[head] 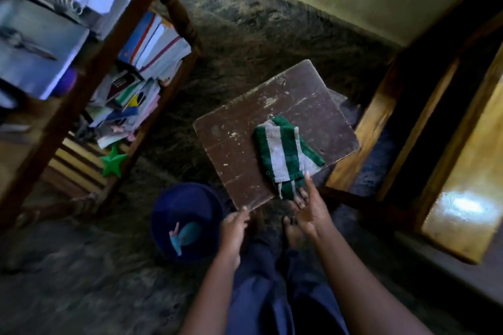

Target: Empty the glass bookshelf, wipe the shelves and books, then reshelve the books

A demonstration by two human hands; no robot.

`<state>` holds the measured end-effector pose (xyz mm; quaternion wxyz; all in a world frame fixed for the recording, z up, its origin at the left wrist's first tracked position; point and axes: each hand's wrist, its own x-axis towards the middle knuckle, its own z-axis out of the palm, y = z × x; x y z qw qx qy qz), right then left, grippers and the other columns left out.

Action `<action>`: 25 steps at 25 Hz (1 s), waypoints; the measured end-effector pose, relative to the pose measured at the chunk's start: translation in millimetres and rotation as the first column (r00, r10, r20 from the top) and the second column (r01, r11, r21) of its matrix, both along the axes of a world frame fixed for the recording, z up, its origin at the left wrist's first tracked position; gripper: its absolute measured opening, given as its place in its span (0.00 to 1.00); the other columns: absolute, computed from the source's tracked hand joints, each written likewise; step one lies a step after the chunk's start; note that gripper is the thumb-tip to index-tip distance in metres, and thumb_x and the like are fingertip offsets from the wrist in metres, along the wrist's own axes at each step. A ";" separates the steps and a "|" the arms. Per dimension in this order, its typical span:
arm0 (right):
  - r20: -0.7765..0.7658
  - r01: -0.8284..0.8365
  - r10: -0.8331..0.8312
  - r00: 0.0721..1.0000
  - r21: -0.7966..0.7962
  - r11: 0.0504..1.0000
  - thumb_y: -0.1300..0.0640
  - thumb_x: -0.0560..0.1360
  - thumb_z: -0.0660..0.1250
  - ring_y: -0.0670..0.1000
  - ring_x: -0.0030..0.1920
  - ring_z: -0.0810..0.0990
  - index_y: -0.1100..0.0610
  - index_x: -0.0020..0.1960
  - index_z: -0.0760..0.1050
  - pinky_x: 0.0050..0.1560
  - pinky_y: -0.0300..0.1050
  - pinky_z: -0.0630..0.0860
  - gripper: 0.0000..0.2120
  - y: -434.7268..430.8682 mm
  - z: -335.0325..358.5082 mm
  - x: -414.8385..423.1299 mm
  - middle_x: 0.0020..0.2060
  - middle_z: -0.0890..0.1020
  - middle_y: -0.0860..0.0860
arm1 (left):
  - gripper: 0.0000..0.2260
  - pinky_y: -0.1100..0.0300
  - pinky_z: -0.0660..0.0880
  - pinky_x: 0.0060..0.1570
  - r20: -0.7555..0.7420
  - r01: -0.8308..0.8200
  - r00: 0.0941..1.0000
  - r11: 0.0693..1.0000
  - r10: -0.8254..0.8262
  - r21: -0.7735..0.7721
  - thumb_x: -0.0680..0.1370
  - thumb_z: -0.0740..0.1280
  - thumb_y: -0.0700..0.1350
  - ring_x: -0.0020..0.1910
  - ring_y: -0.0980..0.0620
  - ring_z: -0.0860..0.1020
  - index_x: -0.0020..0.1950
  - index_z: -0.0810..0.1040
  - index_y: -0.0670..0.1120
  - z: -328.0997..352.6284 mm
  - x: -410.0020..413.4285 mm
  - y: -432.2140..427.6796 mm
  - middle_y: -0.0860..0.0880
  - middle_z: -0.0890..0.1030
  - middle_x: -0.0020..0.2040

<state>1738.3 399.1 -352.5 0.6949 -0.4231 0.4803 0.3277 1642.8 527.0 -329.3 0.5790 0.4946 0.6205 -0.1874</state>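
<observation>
The work looks to be at the preparing stage, with emptying hardly begun. In the upper left of the frame the dark wooden-framed bookshelf (pixel 88 81) is loaded: a stack of white and blue books (pixel 152 43) lies on one level and a jumbled pile of coloured booklets (pixel 128 95) sits below it. The blur hides whether the shelf panels are glass.

At the centre stands a worn brown square wooden stool top (pixel 231 149), and a folded green-and-white striped towel (pixel 283 149) lies across its lower right part, one end hanging over the near edge. The right hand (pixel 310 209) is released, its fingers straight, and the index tip touches the towel's hanging end. The left hand (pixel 234 226) meets the near corner of the stool top; I cannot tell whether it grasps the edge or only rests against it.

A dark blue round plastic bucket (pixel 190 196) sits at lower centre-left, beside the left hand, with a pale blue object (pixel 185 234) inside.

The next move probably calls for closing the right fingers round the towel and lifting it. The attention must then turn toward the upper left, where the books must come off before any shelf can be wiped.
</observation>
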 end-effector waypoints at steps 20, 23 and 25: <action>0.067 -0.466 0.505 0.860 -0.297 0.834 0.46 0.69 0.73 0.61 0.58 0.76 0.61 0.71 0.62 0.49 0.53 0.78 0.38 -68.4 -56.8 -24.8 0.64 0.74 0.59 | 0.25 0.50 0.68 0.64 0.181 -0.626 0.687 0.699 0.704 -0.344 0.77 0.66 0.49 0.60 0.46 0.73 0.71 0.66 0.42 -27.6 -77.9 -98.3 0.42 0.73 0.67; 0.105 -0.503 0.556 0.825 -0.313 0.806 0.48 0.69 0.73 0.61 0.55 0.78 0.63 0.70 0.63 0.42 0.50 0.77 0.36 -84.4 -52.9 -58.5 0.62 0.75 0.61 | 0.23 0.52 0.70 0.60 0.213 -0.658 0.629 0.658 0.747 -0.366 0.77 0.66 0.49 0.60 0.45 0.73 0.69 0.68 0.41 -26.0 -118.8 -129.2 0.41 0.74 0.64; 0.084 -0.547 0.604 0.793 -0.339 0.765 0.48 0.70 0.72 0.60 0.50 0.79 0.65 0.65 0.68 0.39 0.49 0.77 0.31 -97.5 -49.2 -87.0 0.58 0.77 0.60 | 0.24 0.52 0.70 0.61 0.222 -0.658 0.624 0.657 0.749 -0.369 0.76 0.66 0.49 0.62 0.45 0.73 0.70 0.68 0.42 -25.9 -150.2 -144.7 0.42 0.74 0.65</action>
